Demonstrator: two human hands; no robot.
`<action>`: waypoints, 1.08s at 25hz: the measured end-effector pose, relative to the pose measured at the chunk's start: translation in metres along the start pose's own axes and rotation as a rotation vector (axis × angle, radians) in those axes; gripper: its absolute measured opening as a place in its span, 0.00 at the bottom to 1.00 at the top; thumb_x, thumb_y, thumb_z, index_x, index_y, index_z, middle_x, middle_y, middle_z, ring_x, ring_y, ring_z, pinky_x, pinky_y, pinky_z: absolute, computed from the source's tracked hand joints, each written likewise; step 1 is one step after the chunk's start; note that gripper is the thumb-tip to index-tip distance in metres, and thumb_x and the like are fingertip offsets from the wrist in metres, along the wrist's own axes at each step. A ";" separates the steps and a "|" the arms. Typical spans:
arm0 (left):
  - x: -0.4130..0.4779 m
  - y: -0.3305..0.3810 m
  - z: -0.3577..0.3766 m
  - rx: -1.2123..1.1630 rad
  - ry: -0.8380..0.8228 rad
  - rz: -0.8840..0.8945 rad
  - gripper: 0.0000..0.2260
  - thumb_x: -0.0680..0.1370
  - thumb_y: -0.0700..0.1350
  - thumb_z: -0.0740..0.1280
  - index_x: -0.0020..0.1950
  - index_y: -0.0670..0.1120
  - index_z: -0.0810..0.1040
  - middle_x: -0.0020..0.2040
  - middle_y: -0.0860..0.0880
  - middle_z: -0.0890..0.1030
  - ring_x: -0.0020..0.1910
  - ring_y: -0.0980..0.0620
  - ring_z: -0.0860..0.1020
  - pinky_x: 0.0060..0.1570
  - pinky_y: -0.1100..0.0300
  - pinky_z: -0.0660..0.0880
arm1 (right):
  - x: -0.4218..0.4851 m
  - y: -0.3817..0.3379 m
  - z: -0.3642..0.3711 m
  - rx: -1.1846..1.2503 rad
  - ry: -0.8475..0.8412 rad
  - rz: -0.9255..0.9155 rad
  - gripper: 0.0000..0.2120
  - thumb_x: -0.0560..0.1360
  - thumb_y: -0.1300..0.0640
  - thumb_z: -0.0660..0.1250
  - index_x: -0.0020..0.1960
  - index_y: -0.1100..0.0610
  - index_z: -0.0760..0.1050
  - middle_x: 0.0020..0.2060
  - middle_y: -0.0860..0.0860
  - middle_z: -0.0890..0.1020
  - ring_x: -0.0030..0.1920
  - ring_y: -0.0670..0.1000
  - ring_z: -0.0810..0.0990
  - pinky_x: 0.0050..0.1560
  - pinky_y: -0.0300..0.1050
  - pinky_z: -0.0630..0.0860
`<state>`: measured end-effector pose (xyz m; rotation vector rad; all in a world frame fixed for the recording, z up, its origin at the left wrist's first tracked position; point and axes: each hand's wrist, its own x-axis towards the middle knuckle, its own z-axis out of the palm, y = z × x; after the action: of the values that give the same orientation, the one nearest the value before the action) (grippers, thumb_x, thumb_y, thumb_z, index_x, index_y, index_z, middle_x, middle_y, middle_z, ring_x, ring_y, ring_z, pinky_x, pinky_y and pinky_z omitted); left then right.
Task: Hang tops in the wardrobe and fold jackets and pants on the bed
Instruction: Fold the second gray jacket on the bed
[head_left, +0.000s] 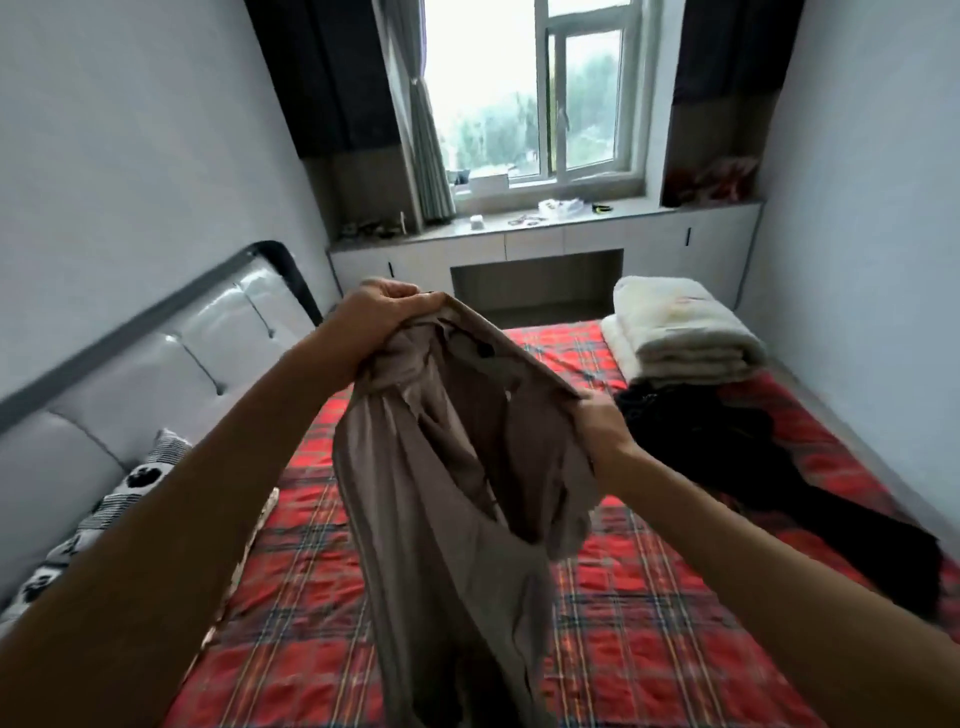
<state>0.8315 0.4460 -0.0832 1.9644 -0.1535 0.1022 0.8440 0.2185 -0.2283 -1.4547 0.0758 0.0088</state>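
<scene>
Holding a taupe garment (457, 467) up by its top edge, both hands (382, 312) leave the black pile (727, 447) on the bed (649, 623) unsorted.

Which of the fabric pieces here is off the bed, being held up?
The taupe garment: the left hand and right hand grip its top edge. The black garment lies on the bed, and the cream blanket sits folded there.
</scene>
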 end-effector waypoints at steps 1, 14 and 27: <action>-0.001 0.007 -0.002 0.005 0.000 -0.005 0.09 0.78 0.46 0.70 0.39 0.44 0.83 0.37 0.44 0.81 0.36 0.50 0.76 0.38 0.61 0.74 | 0.004 -0.026 -0.014 0.123 0.057 0.045 0.10 0.76 0.65 0.64 0.38 0.59 0.79 0.28 0.51 0.82 0.33 0.51 0.79 0.37 0.42 0.77; 0.008 0.042 -0.034 -0.105 -0.383 0.116 0.10 0.78 0.48 0.66 0.51 0.42 0.78 0.45 0.46 0.81 0.43 0.52 0.80 0.41 0.64 0.77 | 0.014 -0.220 -0.019 0.450 -0.001 -0.112 0.09 0.80 0.59 0.61 0.55 0.61 0.77 0.56 0.60 0.81 0.50 0.56 0.82 0.44 0.47 0.82; 0.025 0.029 0.032 0.295 -0.513 0.260 0.22 0.73 0.30 0.72 0.65 0.42 0.73 0.58 0.39 0.78 0.53 0.48 0.80 0.50 0.59 0.80 | 0.004 -0.278 -0.045 0.512 -0.069 -0.249 0.19 0.83 0.57 0.56 0.68 0.67 0.73 0.62 0.61 0.79 0.59 0.58 0.80 0.47 0.49 0.80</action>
<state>0.8521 0.4041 -0.0650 2.2207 -0.7670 -0.2260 0.8605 0.1414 0.0422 -0.9431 -0.1509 -0.1539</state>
